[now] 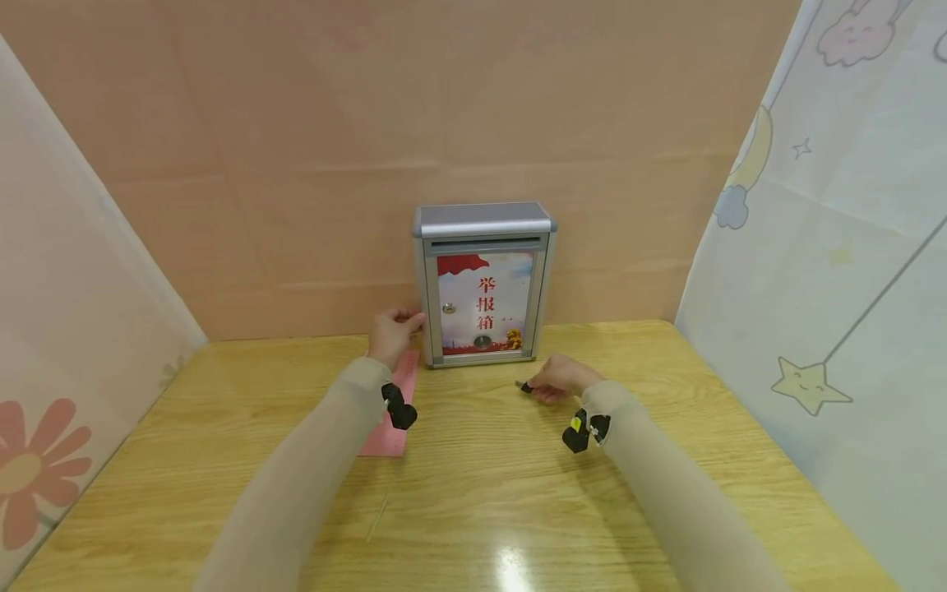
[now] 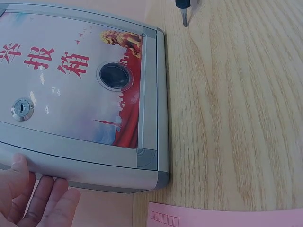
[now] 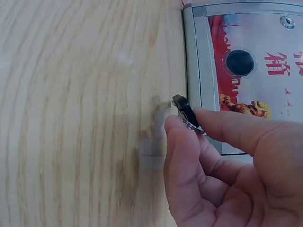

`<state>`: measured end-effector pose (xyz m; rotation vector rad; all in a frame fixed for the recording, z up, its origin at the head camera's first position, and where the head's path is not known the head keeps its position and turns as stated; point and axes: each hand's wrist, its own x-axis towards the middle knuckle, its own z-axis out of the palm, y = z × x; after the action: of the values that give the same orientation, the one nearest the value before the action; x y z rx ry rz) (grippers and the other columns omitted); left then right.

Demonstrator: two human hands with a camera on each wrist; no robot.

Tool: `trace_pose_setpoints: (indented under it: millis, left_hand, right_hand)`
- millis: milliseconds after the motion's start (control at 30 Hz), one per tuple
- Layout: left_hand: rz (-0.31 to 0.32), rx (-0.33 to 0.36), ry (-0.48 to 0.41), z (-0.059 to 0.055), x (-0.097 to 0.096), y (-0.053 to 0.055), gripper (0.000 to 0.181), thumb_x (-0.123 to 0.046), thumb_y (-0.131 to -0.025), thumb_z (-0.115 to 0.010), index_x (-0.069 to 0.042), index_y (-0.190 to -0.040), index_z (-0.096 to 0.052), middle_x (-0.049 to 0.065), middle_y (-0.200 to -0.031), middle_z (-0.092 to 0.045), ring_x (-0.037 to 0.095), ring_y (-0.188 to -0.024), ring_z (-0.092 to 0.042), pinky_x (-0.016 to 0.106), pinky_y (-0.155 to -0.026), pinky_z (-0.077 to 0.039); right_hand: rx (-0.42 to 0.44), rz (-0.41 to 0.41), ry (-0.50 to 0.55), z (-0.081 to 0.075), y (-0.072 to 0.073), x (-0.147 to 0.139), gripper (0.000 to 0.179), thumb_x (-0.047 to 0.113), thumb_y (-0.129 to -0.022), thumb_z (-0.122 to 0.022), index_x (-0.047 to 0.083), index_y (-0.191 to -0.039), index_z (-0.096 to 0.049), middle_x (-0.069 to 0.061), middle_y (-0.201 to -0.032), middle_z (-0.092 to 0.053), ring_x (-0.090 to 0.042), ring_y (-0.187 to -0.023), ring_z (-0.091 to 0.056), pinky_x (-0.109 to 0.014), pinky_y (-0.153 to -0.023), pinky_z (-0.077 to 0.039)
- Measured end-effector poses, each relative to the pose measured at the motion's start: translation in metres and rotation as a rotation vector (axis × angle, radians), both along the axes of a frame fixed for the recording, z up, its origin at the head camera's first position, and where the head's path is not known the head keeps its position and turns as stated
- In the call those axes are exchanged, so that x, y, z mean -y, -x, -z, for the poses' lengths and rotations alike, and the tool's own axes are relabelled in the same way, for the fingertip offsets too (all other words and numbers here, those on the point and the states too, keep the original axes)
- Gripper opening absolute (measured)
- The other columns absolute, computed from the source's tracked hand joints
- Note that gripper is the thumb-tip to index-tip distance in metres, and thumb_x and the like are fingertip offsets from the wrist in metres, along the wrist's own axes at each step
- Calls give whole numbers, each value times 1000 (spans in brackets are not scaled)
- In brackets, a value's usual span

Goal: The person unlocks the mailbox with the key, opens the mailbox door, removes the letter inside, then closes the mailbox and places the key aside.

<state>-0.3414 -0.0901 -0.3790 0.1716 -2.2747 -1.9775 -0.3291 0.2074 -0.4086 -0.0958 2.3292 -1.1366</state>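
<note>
A grey metal letterbox [image 1: 488,284] with a slot, a round lock [image 2: 22,109] and red characters on its front stands upright at the back of the table. My left hand [image 1: 394,335] is at its left side; the thumb [image 2: 19,165] touches the side wall and the relaxed fingers lie along it. In front of the box's lower right corner, my right hand [image 1: 564,378] pinches a small key with a black head [image 3: 185,111] between thumb and forefinger. The key's metal blade [image 2: 184,18] points toward the left, and a small metal ring [image 3: 190,124] hangs by the head.
A pink envelope [image 1: 386,437] lies on the wooden table [image 1: 473,493], partly under my left forearm. Behind the box hangs an orange-tan cloth [image 1: 311,164]. Patterned white sheets close off the left and right sides.
</note>
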Motion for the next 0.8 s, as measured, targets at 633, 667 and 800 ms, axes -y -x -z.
trace_pose_setpoints:
  millis: [633, 667, 800]
  left_hand:
    - [16, -26, 5, -2, -1, -5, 26, -9, -96, -60, 9, -114, -59, 23, -114, -61, 35, -109, -63, 41, -97, -51]
    - [18, -25, 10, -2, -1, -6, 26, -10, -96, -60, 9, -114, -60, 23, -115, -61, 35, -109, -63, 40, -97, -52]
    - [24, -23, 24, -3, 0, -6, 27, -10, -96, -59, 9, -115, -60, 24, -116, -60, 36, -110, -62, 42, -97, -51]
  right_hand:
    - [113, -36, -130, 2, 3, 4, 22, 13, -95, -58, -1, -82, -69, 0, -58, -60, -3, -46, -51, -15, -49, -47]
    - [122, -29, -127, 1, 3, 4, 21, 13, -95, -58, -1, -83, -69, 0, -58, -60, -3, -46, -52, -15, -49, -48]
    - [152, -9, -122, -1, 2, 5, 19, 13, -95, -58, 0, -84, -68, 0, -59, -59, -3, -46, -51, -15, -48, -47]
